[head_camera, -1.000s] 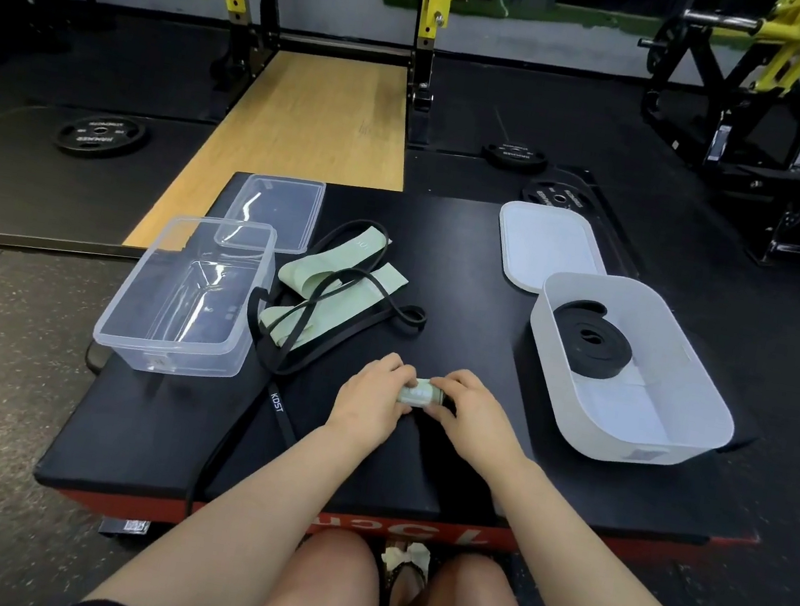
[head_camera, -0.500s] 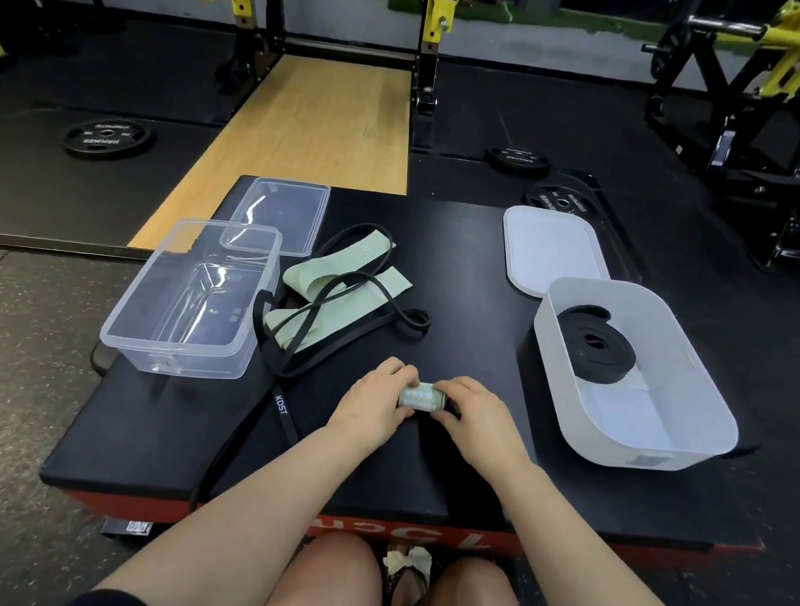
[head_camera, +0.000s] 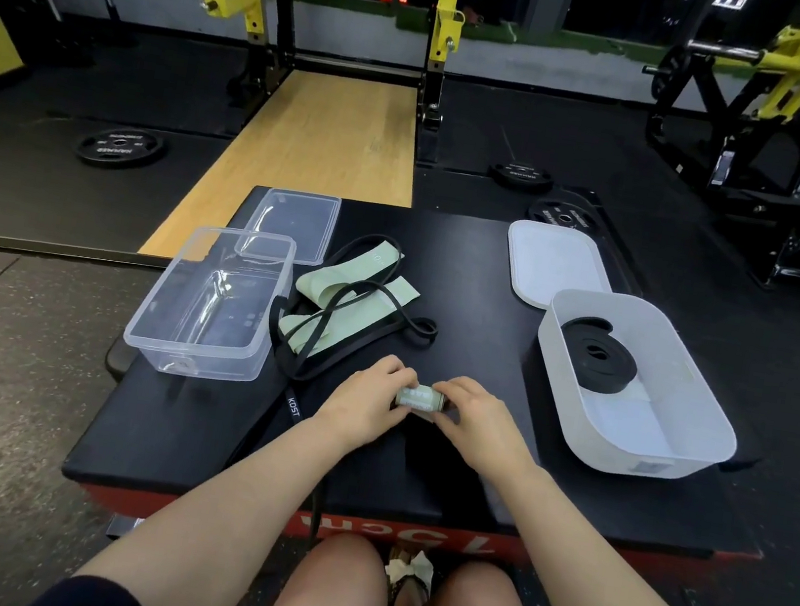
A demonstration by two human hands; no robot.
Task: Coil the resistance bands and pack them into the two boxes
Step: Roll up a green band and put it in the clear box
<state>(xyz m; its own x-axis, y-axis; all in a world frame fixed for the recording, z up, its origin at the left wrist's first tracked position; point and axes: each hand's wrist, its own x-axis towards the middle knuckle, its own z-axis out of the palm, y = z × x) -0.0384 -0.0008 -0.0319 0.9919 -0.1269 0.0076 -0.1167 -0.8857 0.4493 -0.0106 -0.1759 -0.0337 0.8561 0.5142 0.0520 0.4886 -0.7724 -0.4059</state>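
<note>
A tightly rolled pale green band lies on the black platform between my hands. My left hand grips its left end and my right hand grips its right end, fingers curled over it. Behind them lie loose pale green bands tangled with long black bands; one black band trails off the front edge. The clear box at the left holds nothing. The white box at the right holds one coiled black band.
A clear lid lies behind the clear box and a white lid behind the white box. Weight plates lie on the gym floor, with a squat rack and a wooden deck beyond. My knees are below the platform's front edge.
Both hands stay on the green roll at the same spot; only the camera view shifts slightly.
</note>
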